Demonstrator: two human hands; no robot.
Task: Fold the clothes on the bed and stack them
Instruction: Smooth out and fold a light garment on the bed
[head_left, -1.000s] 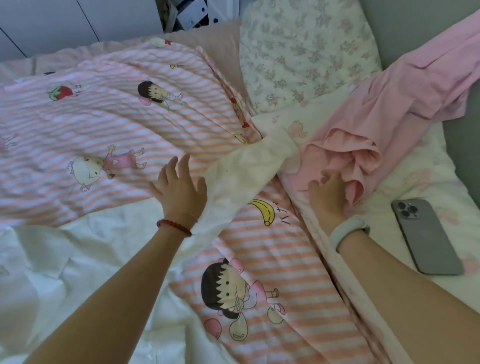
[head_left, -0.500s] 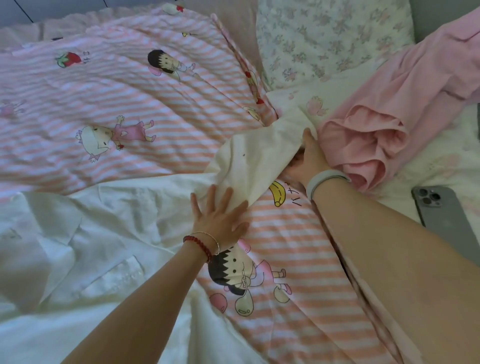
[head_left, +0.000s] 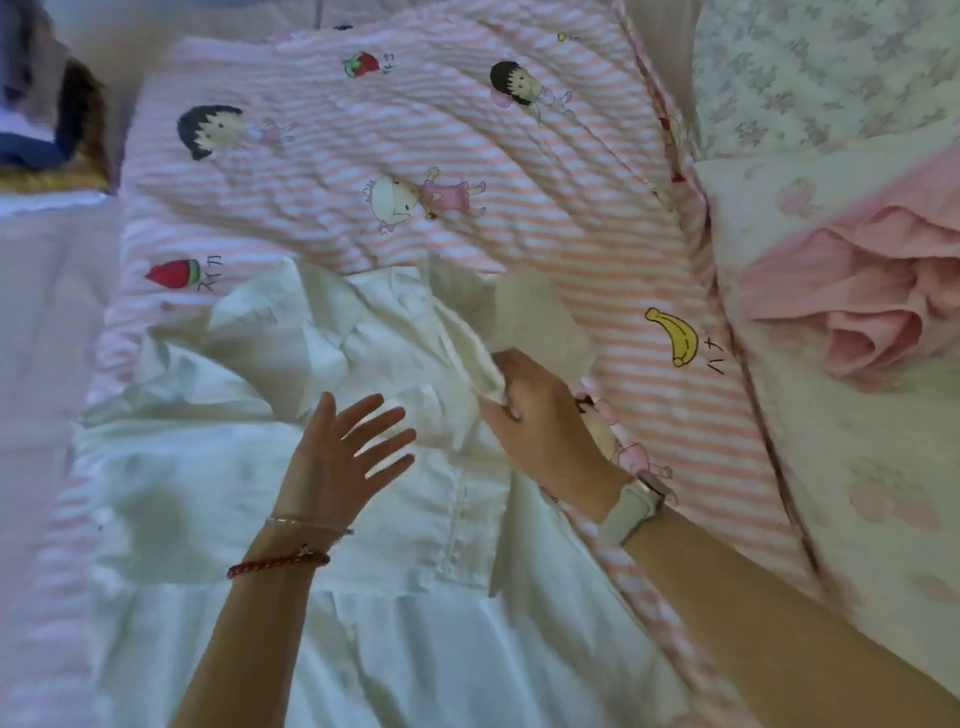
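I count two garments: one white garment (head_left: 249, 499) and one pink garment (head_left: 857, 291). One striped cartoon quilt (head_left: 415, 228), one floral pillow (head_left: 810, 73). Two hands: left hand (head_left: 337, 462), right hand (head_left: 540, 415). One watch (head_left: 631, 506), two bracelets (head_left: 283, 561).

A shirt (head_left: 322, 519) lies spread over the lower left and centre of the frame, on a quilt (head_left: 415, 171) that fills the upper middle. Both hands sit at centre, the left hand (head_left: 343, 457) over the shirt, the right hand (head_left: 540, 415) at its right edge. A bunched garment (head_left: 852, 291) lies at right, a pillow (head_left: 831, 67) at upper right.
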